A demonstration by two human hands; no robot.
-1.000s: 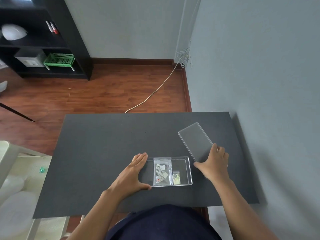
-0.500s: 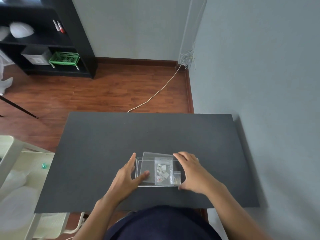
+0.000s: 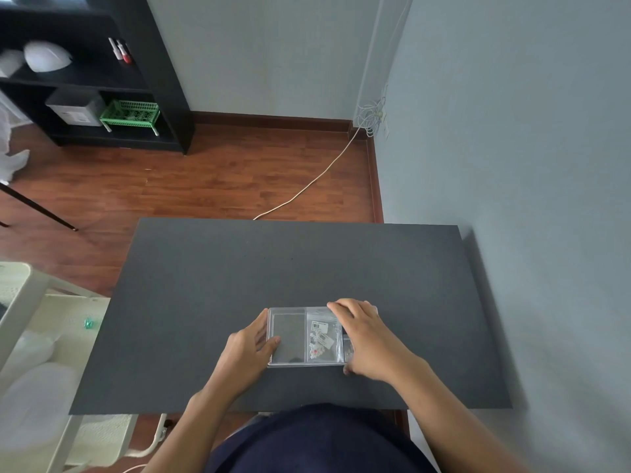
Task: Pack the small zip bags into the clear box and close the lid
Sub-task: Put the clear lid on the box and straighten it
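Note:
The clear box (image 3: pixel 288 336) lies on the dark table (image 3: pixel 239 268) near its front edge, with its clear lid lying flat over it. Through the lid I see small zip bags (image 3: pixel 321 339) with white labels in the box's middle and right part. My left hand (image 3: pixel 249 353) holds the box's left end, thumb resting on the lid. My right hand (image 3: pixel 365 339) covers the right end, fingers spread flat on the lid and thumb at the front corner. The box's right edge is hidden under that hand.
A grey wall runs along the table's right side. A white plastic chair (image 3: pixel 34 336) stands left of the table. A black shelf unit (image 3: pixel 85 80) with a green basket (image 3: pixel 131 112) is far back left. A cable (image 3: pixel 307 186) crosses the wooden floor.
My right hand picked the lid up from the table's right side, carried it over the box and laid it flat on top. My left hand stayed at the box's left end.

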